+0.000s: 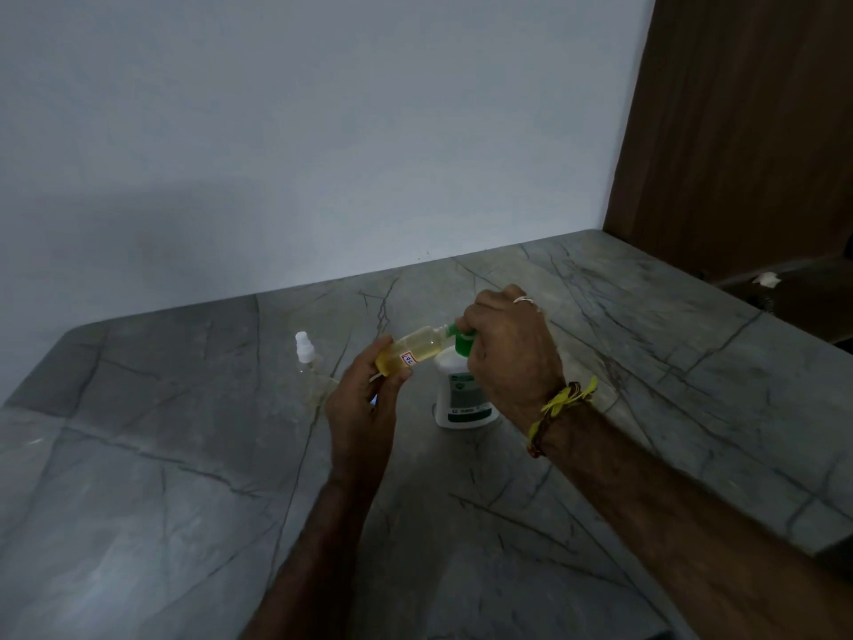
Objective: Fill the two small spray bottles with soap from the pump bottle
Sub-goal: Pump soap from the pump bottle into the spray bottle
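Observation:
My left hand (369, 399) grips a small clear spray bottle (413, 351) partly filled with yellowish soap. The bottle is tilted, its open neck against the green pump head (463, 340) of the white pump bottle (461, 399), which stands on the counter. My right hand (510, 348) is curled over the pump head from above. A second small clear spray bottle (308, 360) with a white spray cap stands upright on the counter to the left; it looks empty. Something thin and white shows under my left fingers, unclear what.
The grey veined stone counter (184, 478) runs to a white wall behind. A dark wooden panel (738, 131) rises at the right, with a lower dark ledge and a white scrap (767, 279) beside it.

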